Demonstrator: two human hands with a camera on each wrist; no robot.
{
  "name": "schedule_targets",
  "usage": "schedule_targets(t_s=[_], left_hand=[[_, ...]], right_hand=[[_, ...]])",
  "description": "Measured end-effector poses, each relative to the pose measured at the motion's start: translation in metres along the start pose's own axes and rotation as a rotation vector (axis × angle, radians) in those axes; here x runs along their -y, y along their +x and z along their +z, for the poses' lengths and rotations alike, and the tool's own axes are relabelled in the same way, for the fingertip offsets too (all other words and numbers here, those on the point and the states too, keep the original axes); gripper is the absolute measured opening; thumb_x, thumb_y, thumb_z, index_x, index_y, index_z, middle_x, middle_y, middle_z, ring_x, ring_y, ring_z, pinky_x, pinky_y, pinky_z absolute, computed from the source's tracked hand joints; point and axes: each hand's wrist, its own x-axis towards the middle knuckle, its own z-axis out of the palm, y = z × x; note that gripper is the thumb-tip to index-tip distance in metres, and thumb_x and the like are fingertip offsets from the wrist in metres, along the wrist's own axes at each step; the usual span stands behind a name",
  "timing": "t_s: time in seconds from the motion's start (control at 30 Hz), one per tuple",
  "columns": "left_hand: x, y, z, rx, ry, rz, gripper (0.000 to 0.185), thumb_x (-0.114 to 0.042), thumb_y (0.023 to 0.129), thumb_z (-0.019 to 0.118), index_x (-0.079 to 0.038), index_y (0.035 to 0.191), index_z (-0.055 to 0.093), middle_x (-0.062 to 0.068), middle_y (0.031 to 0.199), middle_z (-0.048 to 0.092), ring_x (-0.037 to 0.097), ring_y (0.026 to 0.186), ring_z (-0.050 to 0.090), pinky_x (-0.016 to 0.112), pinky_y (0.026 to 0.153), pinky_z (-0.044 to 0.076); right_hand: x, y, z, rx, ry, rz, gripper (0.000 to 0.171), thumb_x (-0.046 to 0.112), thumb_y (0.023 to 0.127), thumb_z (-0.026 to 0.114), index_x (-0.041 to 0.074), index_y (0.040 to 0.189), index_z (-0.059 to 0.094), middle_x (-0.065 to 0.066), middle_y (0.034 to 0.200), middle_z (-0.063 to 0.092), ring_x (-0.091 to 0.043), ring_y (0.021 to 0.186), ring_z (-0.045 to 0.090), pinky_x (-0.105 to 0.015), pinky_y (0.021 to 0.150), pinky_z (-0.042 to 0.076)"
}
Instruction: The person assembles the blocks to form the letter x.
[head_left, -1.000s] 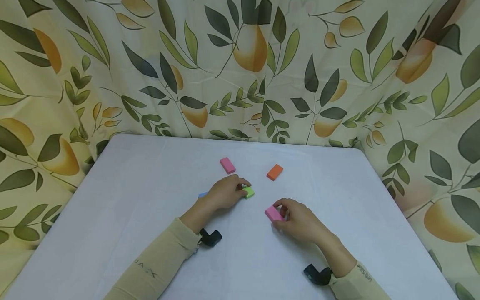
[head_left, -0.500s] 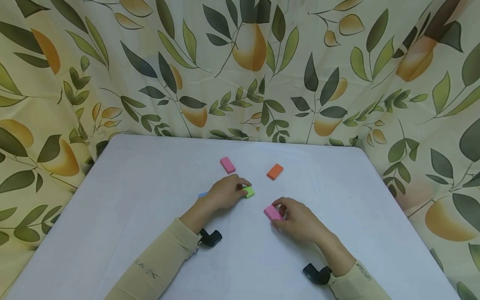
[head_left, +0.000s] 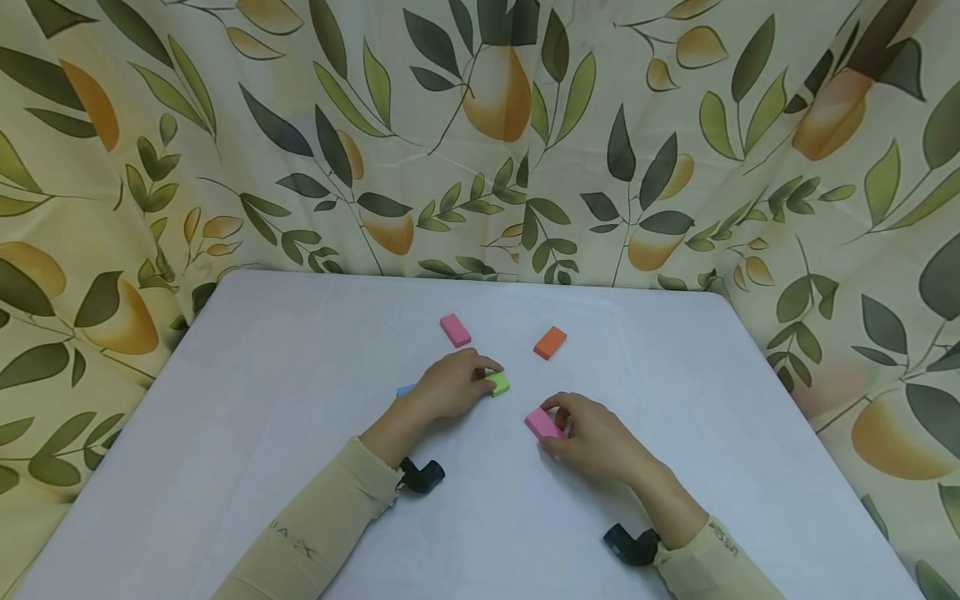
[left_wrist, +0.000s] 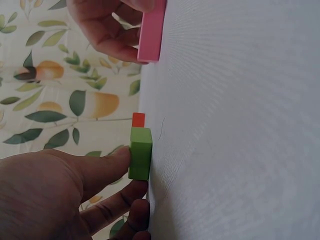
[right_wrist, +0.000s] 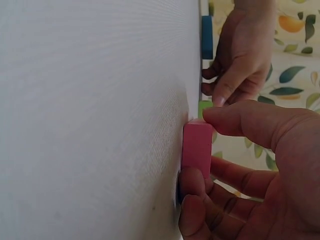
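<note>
In the head view my left hand [head_left: 453,385] pinches a small lime-green block [head_left: 498,383] lying on the table. The left wrist view has the thumb on one side of that green block [left_wrist: 140,154] and a finger at its end. My right hand [head_left: 600,437] grips a pink block [head_left: 543,423] between thumb and fingers, nearer the front and right of the green one. A gap separates these two blocks. In the right wrist view, the pink block [right_wrist: 197,149] is at table level, its lower end partly hidden by fingertips.
A second pink block [head_left: 455,330] lies behind the left hand, and an orange block [head_left: 551,342] lies to the back right. A blue block [head_left: 406,389] is mostly hidden behind the left wrist. The white-covered table [head_left: 300,350] meets a leaf-patterned curtain [head_left: 480,167] at its far edge.
My right hand has slid slightly left and away from me with the pink block, closer to the green block. My left hand and the other blocks have stayed in place.
</note>
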Motion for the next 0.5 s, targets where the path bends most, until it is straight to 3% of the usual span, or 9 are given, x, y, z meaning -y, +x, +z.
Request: schedule_targets(t_s=[0.5], left_hand=[[0.0008,0.0014,0.0009,0.003,-0.001,-0.008,0.031,-0.03,0.094,0.062,-0.031,0.125,0.065,-0.006,0.095,0.057,0.014,0.086,0.053,0.029,0.074,0.044]], right_hand=[[0.0004,0.0031,0.0008,-0.002,0.003,-0.014,0.043,0.026,0.081,0.075,0.016,0.12,0.061,0.004,0.087,0.059,-0.013,0.076,0.053,-0.03,0.069,0.045]])
